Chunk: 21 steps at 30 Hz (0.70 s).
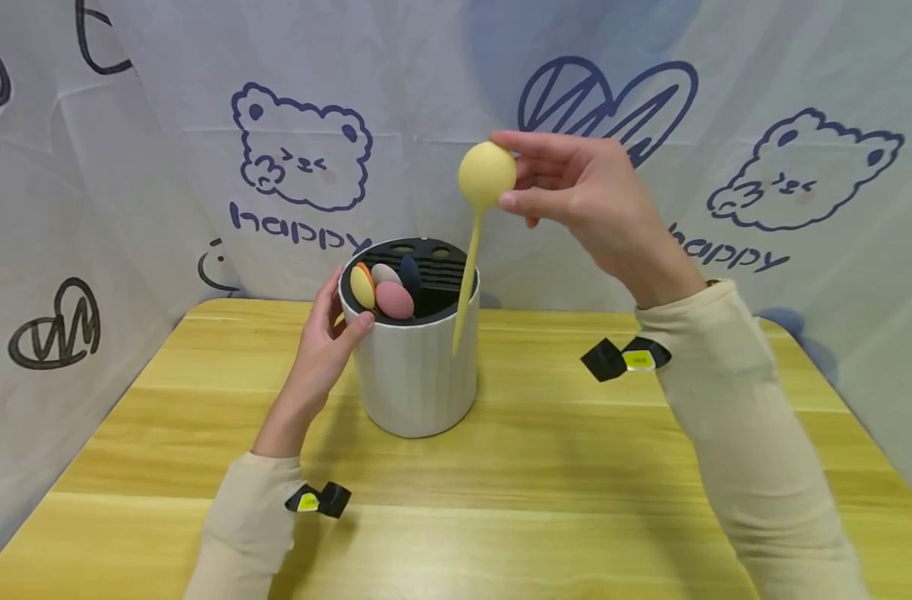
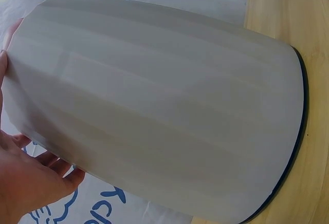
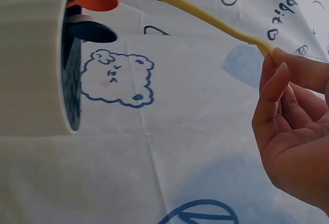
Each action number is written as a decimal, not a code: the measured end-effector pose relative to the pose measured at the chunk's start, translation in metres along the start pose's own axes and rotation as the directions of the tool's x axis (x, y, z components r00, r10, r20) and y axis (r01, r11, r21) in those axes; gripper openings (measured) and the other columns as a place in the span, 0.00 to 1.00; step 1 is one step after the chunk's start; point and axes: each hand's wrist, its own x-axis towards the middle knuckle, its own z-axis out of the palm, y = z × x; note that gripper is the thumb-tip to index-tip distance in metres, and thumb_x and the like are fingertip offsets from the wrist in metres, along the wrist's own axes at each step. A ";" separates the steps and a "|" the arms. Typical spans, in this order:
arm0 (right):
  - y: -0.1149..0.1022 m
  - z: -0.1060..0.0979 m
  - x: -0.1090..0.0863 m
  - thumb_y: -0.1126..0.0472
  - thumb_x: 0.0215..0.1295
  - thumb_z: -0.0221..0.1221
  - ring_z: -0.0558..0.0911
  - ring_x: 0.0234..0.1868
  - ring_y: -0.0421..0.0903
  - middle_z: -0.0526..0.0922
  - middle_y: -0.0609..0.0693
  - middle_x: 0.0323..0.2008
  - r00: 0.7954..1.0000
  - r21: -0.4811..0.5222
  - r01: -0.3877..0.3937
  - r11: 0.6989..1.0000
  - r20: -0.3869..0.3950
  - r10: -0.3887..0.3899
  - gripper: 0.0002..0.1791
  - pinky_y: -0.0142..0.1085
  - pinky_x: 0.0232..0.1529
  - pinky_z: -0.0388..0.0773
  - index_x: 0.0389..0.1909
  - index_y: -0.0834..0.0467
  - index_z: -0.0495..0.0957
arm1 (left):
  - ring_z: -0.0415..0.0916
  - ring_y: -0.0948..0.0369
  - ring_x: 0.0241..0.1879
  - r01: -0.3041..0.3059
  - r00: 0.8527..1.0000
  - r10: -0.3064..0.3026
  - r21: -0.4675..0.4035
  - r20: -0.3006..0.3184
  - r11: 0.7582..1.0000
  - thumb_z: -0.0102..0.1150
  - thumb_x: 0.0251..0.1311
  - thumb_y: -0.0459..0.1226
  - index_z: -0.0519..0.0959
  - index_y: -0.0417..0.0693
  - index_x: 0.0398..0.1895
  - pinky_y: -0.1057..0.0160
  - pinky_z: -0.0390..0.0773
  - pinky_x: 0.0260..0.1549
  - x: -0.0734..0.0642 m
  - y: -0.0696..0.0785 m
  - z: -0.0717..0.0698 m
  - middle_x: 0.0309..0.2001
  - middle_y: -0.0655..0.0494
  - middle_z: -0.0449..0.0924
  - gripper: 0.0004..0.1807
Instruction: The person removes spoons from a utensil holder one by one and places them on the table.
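Observation:
My right hand (image 1: 594, 200) is raised above the container and pinches a yellow spoon (image 1: 488, 173) by its round head, between thumb and fingers. The spoon's long handle points down and overlaps the container's right side in the head view. In the right wrist view the spoon's handle (image 3: 180, 5) runs left from the fingertips. My left hand (image 1: 317, 354) holds the white ribbed utensil holder (image 1: 414, 383) at its upper left, the thumb at the rim. Inside stand several utensils, with a pink head (image 1: 394, 300), a yellow head (image 1: 362, 287) and a dark blue head (image 1: 410, 273) showing.
The holder stands on a wooden table (image 1: 546, 483) toward its back edge. Its black slotted insert (image 1: 444, 271) has narrow slots and round holes at the back. A white cloth (image 1: 426, 83) with blue drawings hangs behind and beside the table.

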 end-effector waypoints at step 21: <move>0.054 -0.001 -0.020 0.72 0.56 0.66 0.78 0.40 0.49 0.83 0.54 0.38 0.985 -0.121 -0.159 0.980 0.054 0.166 0.28 0.31 0.35 0.78 0.59 0.63 0.76 | 0.47 0.59 0.73 0.004 1.000 -0.004 -0.004 -0.002 1.000 0.54 0.65 0.44 0.46 0.51 0.77 0.54 0.51 0.69 -0.001 0.000 0.000 0.75 0.54 0.47 0.41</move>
